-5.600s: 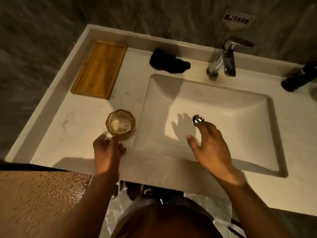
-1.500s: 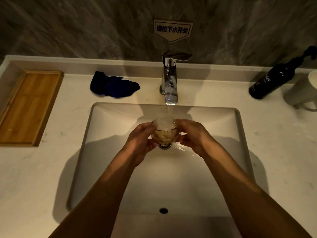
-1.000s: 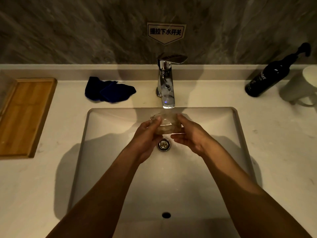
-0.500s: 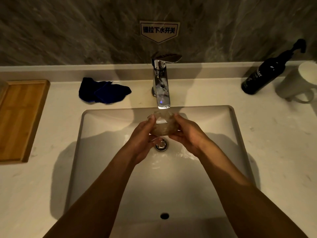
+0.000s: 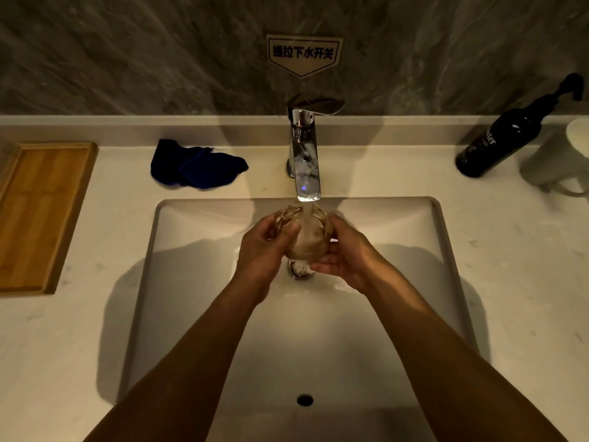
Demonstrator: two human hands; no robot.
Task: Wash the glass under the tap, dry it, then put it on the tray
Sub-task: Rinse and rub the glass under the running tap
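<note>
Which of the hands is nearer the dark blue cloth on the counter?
Left. The left hand grips the faceted glass below and right of the dark blue cloth; the right hand holds its far side.

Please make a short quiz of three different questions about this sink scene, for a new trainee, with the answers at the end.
1. True or false: water runs from the tap onto the glass.
2. Which hands hold the glass? A) only the left hand B) only the right hand C) both hands
3. Fill in: the dark blue cloth lies on the counter between the wooden tray and the ____.

Key: 1 true; 2 C; 3 tap.
</note>
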